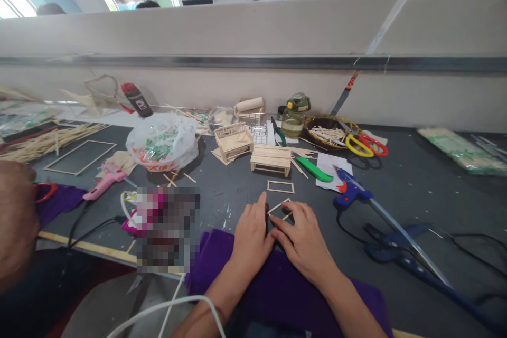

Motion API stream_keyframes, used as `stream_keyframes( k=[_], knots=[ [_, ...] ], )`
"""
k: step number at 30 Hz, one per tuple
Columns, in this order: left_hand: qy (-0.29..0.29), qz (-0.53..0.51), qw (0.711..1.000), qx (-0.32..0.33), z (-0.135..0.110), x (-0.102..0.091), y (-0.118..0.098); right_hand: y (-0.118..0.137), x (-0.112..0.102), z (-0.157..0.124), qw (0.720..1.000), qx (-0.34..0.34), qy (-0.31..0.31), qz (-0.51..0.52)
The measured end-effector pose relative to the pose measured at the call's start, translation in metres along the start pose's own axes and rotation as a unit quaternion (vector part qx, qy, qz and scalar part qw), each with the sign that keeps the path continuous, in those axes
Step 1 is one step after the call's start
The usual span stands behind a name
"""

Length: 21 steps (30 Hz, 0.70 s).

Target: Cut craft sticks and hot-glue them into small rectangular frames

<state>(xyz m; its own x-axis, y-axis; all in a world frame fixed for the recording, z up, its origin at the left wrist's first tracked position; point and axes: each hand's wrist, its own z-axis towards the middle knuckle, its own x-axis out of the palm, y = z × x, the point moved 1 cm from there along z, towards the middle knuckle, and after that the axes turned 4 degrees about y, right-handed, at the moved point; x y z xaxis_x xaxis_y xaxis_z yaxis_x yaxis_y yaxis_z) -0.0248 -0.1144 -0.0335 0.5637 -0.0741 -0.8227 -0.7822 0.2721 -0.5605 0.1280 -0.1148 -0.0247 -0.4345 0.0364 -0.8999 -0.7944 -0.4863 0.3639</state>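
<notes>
A small rectangular frame of thin wooden sticks [279,206] lies low over the dark table between my hands. My right hand [301,235] has its fingers bent round the frame's right side, thumb and fingertips on the sticks. At the left corner, my left hand [250,232] presses against the frame, its index finger pointing forward and its thumb close to the right thumb. Part of the frame is hidden by my fingers. Just beyond lies a finished stick rectangle [281,186]. Behind it stand a miniature slatted wooden table [271,158] and a miniature wooden bench [233,141].
Rightward are a blue glue gun [350,188], a green utility knife [315,168], scissors [362,145] and a basket [317,140] of sticks. A plastic bag [162,142] and pink glue gun [105,182] lie left, near another person's arm [18,222]. Purple cloth [214,256] hangs at the edge.
</notes>
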Motion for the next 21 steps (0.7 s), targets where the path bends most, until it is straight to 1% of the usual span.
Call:
stream_keyframes(
  k=[3, 6, 8, 16, 21],
  knots=[
    [-0.002, 0.001, 1.000, -0.001, 0.0003, -0.0009, -0.0007, -0.0016, -0.0016, -0.0012, 1.000, -0.001, -0.014, 0.022],
    [-0.001, 0.006, 1.000, 0.001, 0.0009, -0.0018, -0.0016, -0.0050, -0.0023, -0.0032, 0.998, 0.011, -0.043, 0.048],
    [0.001, 0.005, 1.000, 0.005, 0.0012, -0.0018, -0.0018, -0.0069, -0.0014, -0.0040, 0.997, 0.016, -0.049, 0.054],
    [0.008, -0.011, 1.000, 0.003, 0.0017, 0.0020, -0.0004, -0.0064, 0.0023, -0.0020, 0.999, 0.011, -0.008, 0.042],
    [0.006, -0.006, 1.000, 0.006, 0.0024, 0.0017, -0.0010, -0.0058, 0.0027, -0.0010, 0.999, 0.008, -0.009, 0.045]
  ],
)
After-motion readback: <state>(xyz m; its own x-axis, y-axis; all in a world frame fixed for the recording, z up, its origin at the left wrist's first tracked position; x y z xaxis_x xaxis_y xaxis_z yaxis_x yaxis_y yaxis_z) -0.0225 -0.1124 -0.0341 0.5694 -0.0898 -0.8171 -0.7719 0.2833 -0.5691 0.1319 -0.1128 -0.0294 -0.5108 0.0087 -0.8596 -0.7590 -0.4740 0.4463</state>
